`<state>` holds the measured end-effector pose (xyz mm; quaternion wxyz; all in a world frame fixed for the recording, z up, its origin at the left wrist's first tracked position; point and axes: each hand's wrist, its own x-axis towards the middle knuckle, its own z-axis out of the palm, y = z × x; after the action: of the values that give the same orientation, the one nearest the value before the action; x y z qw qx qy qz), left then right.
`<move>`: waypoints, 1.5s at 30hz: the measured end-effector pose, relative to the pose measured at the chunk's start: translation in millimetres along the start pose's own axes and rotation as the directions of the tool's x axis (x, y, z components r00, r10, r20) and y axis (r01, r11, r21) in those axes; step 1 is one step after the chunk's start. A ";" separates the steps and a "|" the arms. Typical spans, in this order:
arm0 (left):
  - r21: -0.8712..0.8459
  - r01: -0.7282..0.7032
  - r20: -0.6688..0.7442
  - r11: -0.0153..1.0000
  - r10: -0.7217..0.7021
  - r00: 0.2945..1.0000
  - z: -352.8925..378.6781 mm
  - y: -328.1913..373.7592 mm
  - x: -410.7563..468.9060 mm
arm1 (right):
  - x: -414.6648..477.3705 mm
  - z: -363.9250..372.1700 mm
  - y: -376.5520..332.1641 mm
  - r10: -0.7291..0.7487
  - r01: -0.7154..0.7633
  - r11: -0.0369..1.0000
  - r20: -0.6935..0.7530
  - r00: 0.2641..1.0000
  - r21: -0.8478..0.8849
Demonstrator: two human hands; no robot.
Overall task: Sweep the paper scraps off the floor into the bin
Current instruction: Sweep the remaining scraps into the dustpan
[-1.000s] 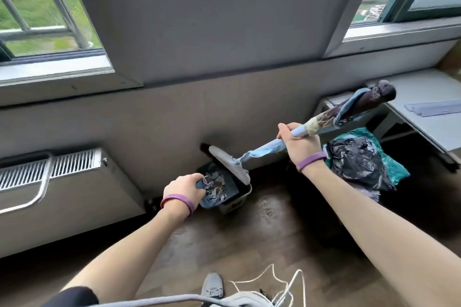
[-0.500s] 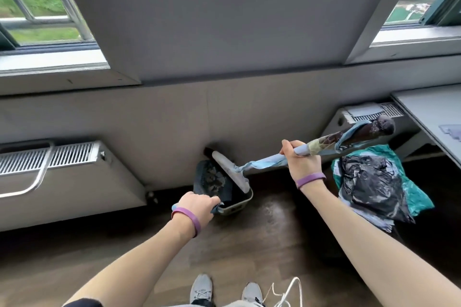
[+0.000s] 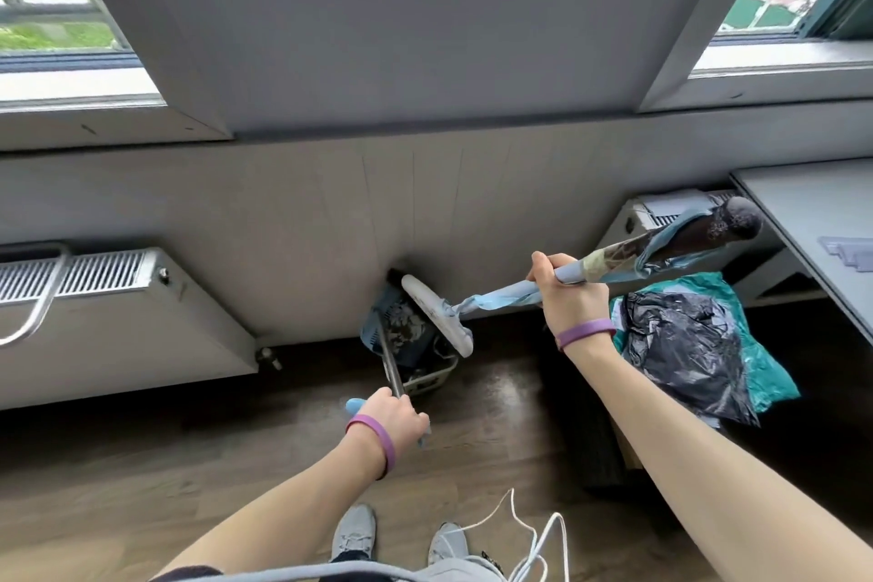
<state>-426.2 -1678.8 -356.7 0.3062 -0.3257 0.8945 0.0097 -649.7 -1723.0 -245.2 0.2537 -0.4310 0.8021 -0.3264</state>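
A small bin point(image 3: 432, 380) stands on the wooden floor against the wall. Above it a blue dustpan point(image 3: 394, 326) is tipped up steeply, with paper scraps point(image 3: 406, 326) lying on its pan. My left hand point(image 3: 394, 416) grips the end of the dustpan's metal handle point(image 3: 389, 357). My right hand point(image 3: 569, 293) grips the broom's blue-wrapped shaft point(image 3: 500, 300). The pale broom head point(image 3: 437, 314) hangs in the air over the bin, right beside the dustpan.
A black rubbish bag on a teal bag point(image 3: 685, 345) lies on the floor to the right. White radiators point(image 3: 108, 321) flank the bin. A grey table point(image 3: 812, 222) reaches in at far right. White cords point(image 3: 534, 534) and my shoes point(image 3: 354, 532) are below.
My left hand has drawn back toward me along the dustpan handle, and the pan has tilted up steeply over the bin. The view has dipped, so my shoes show.
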 end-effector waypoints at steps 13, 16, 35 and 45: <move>0.058 -0.006 -0.013 0.998 0.007 1.000 -9.2 13.6 -9.3 | -5.1 -13.6 8.6 0.041 -0.039 0.997 -0.032 0.999 0.060; 0.044 0.012 -0.028 0.999 -0.010 1.000 -18.8 12.1 -15.2 | -4.8 -15.6 5.1 0.031 -0.027 0.996 -0.045 0.998 0.091; 0.030 -0.035 0.036 0.999 0.033 0.999 -0.7 23.1 -17.2 | -3.2 -14.7 16.6 0.049 -0.034 0.986 -0.088 0.995 0.162; 0.064 0.013 -0.010 0.998 -0.012 1.000 -4.3 12.1 -17.6 | -2.0 -18.0 23.4 0.050 -0.039 0.991 -0.080 0.996 0.127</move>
<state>-425.1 -1660.1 -345.7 0.3122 -0.3214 0.8937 -0.0223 -673.4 -1706.2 -250.4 0.2540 -0.3824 0.7992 -0.3879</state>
